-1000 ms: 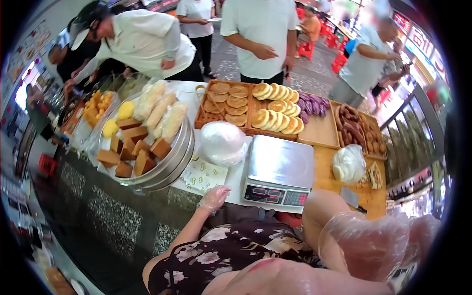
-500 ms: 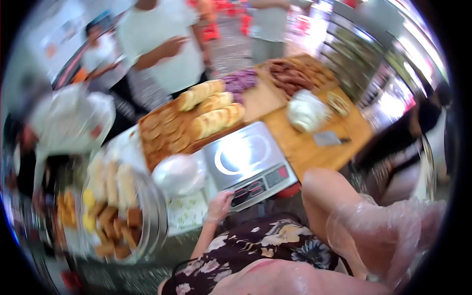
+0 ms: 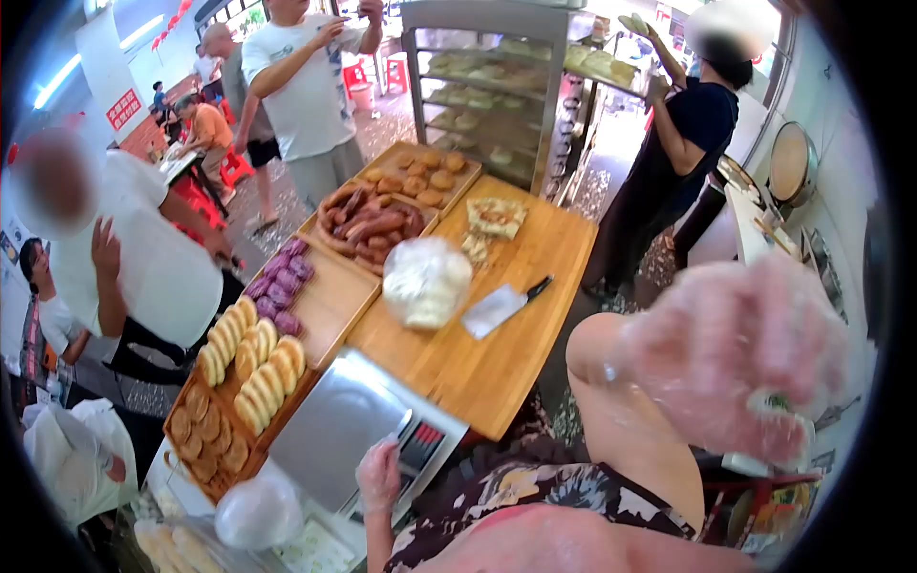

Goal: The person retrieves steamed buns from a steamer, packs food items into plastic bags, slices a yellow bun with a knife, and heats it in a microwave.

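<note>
My left hand (image 3: 379, 475), in a clear plastic glove, is beside the button panel of a silver scale (image 3: 334, 420). Its fingers are curled in; whatever they may hold is hidden. Large and close on the right, my right hand (image 3: 735, 363) is raised in a loose plastic glove, with its fingers folded. A small pale-green patch shows near those fingers, too blurred to name. Left of the scale sits a white plastic-wrapped bundle (image 3: 258, 514). On the wooden board (image 3: 525, 353) lie a bag of white buns (image 3: 426, 284) and a cleaver (image 3: 497, 310).
Wooden trays hold pale buns (image 3: 263, 382), flat brown cakes (image 3: 202, 435), purple rolls (image 3: 279, 285), sausage-like brown pieces (image 3: 373, 224) and round buns (image 3: 415, 177). A glass-fronted rack (image 3: 487, 105) stands behind. A person in dark clothes (image 3: 669, 162) handles a tray; several people stand left.
The view has swung to the right, so the scale and trays sit further left. My right hand has come up into full view; my left hand stays beside the scale.
</note>
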{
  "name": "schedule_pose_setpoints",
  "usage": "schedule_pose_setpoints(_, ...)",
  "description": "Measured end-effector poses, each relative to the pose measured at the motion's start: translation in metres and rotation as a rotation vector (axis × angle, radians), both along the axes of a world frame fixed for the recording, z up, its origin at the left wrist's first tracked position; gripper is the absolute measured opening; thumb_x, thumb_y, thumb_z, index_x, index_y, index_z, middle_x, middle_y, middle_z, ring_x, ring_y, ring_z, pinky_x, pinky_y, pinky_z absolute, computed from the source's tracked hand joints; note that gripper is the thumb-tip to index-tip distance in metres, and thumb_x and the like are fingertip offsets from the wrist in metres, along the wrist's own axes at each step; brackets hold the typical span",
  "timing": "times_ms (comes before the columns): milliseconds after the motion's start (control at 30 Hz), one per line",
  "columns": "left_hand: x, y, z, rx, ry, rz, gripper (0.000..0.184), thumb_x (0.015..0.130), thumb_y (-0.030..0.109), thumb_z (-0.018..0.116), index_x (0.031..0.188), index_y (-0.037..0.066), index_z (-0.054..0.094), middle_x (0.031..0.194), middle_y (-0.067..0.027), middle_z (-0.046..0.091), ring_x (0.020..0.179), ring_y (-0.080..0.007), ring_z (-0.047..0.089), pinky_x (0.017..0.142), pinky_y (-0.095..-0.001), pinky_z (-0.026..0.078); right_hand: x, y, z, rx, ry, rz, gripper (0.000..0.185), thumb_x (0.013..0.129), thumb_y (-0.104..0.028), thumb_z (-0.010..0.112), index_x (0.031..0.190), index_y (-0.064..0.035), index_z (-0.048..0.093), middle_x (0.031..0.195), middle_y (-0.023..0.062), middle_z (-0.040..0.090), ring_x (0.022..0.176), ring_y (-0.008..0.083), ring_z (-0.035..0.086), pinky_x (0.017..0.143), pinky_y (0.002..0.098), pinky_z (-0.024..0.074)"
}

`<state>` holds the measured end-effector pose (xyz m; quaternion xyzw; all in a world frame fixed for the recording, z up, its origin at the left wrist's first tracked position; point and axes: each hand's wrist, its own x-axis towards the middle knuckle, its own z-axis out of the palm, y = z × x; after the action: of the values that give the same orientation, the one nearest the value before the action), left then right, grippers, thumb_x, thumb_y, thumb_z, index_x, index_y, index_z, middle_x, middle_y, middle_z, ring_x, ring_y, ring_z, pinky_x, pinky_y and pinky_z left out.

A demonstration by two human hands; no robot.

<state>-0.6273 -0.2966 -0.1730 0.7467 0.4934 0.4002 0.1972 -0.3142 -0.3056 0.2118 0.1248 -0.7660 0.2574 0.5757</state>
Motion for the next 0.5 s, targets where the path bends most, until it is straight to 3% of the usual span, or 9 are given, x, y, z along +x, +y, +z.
schedule_pose_setpoints(267, 0.18, 0.077, -0.012, -0.115, 0.025, 0.36, 0.01, 0.081, 0.002, 0.06, 0.09, 0.005, 0.062, 0.083, -0.015, 0.064, 0.077, -0.033, 0.063, 0.067, -0.0386, 0.05, 0.203, 0.126, 0.0, 0.023, -0.074, 0.017, 0.015, 0.087, -0.02, 0.054, 0.095, -0.0077, 0.054, 0.097, 0.0035, 0.057, 0.089, 0.0168, 0.053, 0.067, 0.0368, 0.0497)
schedule_pose_setpoints(333, 0.23, 0.104, -0.034, -0.209, -0.048, 0.292, 0.008, 0.081, 0.003, 0.06, 0.089, 0.005, 0.062, 0.082, -0.0152, 0.064, 0.076, -0.0327, 0.063, 0.067, -0.0382, 0.05, 0.24, 0.149, 0.009, 0.022, -0.08, 0.005, 0.015, 0.087, -0.021, 0.053, 0.094, -0.0074, 0.054, 0.095, 0.0036, 0.058, 0.087, 0.0169, 0.053, 0.067, 0.0366, 0.0495)
schedule_pose_setpoints(433, 0.304, 0.129, -0.008, -0.127, -0.175, 0.187, 0.007, 0.081, 0.002, 0.061, 0.088, 0.005, 0.062, 0.081, -0.0153, 0.063, 0.076, -0.0322, 0.063, 0.066, -0.037, 0.05, 0.281, 0.167, 0.023, 0.051, -0.094, -0.016, 0.015, 0.088, -0.021, 0.052, 0.092, -0.007, 0.054, 0.093, 0.0038, 0.058, 0.085, 0.017, 0.053, 0.066, 0.0363, 0.0492)
schedule_pose_setpoints(500, 0.331, 0.142, 0.016, 0.033, -0.029, 0.082, 0.009, 0.08, 0.002, 0.062, 0.088, 0.005, 0.062, 0.082, -0.0149, 0.064, 0.077, -0.0324, 0.063, 0.066, -0.0372, 0.05, 0.304, 0.176, 0.02, 0.091, -0.081, -0.056, 0.016, 0.088, -0.022, 0.052, 0.09, -0.0068, 0.054, 0.091, 0.0039, 0.058, 0.083, 0.017, 0.053, 0.065, 0.0361, 0.049)
